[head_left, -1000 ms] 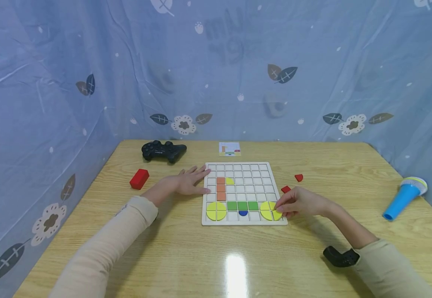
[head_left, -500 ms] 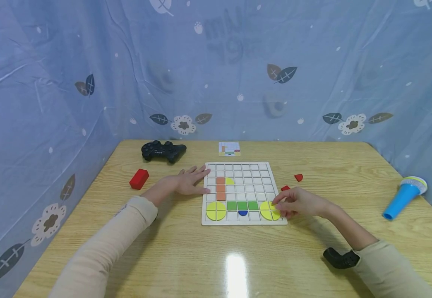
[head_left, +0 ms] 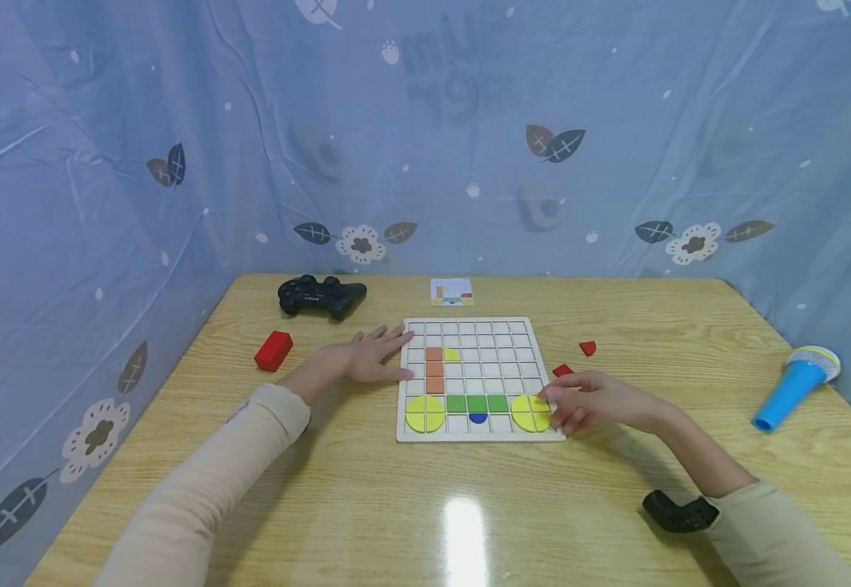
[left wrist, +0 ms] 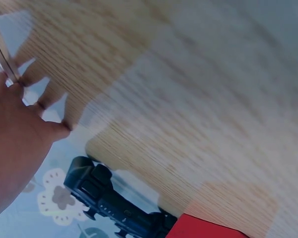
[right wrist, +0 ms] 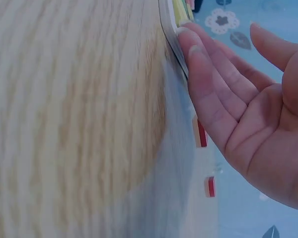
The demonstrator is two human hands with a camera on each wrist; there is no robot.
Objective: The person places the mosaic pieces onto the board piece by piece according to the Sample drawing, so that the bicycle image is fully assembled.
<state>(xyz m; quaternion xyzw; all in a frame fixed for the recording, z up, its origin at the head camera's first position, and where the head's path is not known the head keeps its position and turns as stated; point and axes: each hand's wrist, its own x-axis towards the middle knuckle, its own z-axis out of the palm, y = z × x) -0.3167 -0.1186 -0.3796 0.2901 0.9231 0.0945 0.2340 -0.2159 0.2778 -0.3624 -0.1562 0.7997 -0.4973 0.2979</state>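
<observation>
A white grid board [head_left: 499, 338] lies on the wooden table. My left hand [head_left: 374, 357] rests on its left edge with fingers spread. At the board's lower right, my right hand [head_left: 590, 401] has its fingertips at a circle of yellow quarter pieces [head_left: 525, 414]. The right wrist view shows the thumb apart from the fingers [right wrist: 213, 74] and nothing pinched. Another yellow circle [head_left: 425, 414] fills the lower left corner. Green squares [head_left: 476, 403] run between the circles, above a blue half-round piece [head_left: 478, 417]. Orange squares [head_left: 434, 368] form a column beside a yellow quarter piece [head_left: 451, 355].
A red square piece [head_left: 562, 370] and a red quarter piece [head_left: 588, 348] lie right of the board. Behind it is a small pattern card [head_left: 451, 292]. A black game controller [head_left: 321, 297] and red block [head_left: 274, 350] sit left, a blue toy microphone [head_left: 797, 389] far right.
The right hand's fingers have loosened and its thumb has moved away from the fingertips, while the wrist has shifted slightly right. My left hand stays in place on the board's edge.
</observation>
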